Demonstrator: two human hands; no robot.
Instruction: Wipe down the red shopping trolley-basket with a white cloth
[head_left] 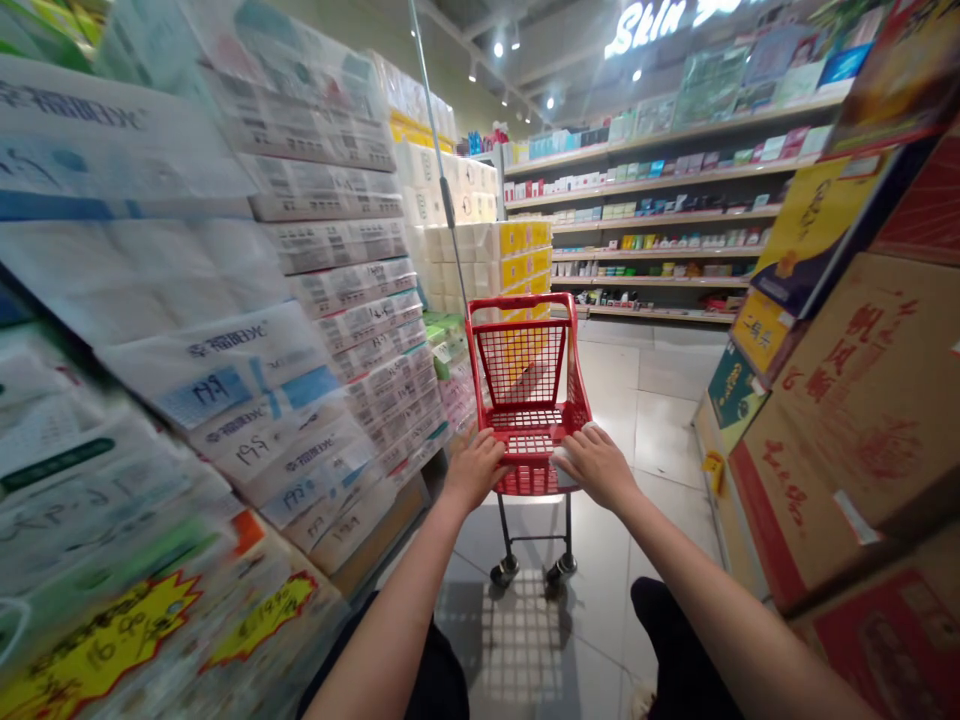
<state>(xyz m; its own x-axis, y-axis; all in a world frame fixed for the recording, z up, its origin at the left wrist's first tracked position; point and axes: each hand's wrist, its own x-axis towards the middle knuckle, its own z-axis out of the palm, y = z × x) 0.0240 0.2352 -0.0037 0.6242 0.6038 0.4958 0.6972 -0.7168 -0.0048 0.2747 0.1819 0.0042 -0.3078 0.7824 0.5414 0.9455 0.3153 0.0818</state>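
A small red shopping cart (526, 372) stands on the tiled aisle floor straight ahead, its wire basket holding nothing I can see. My left hand (475, 467) is closed over the left end of the cart's near handle. My right hand (598, 465) is closed over the right end of the same handle. A thin metal pole (442, 180) rises from the cart's front left corner toward the ceiling. Two of the cart's wheels (532, 570) show under the basket.
Stacked tissue packs (300, 330) with yellow price tags wall the left side of the aisle. Cardboard boxes (847, 420) line the right. Shelves of packaged goods (652, 230) cross the far end. Yellow cartons (525, 250) stand behind the cart.
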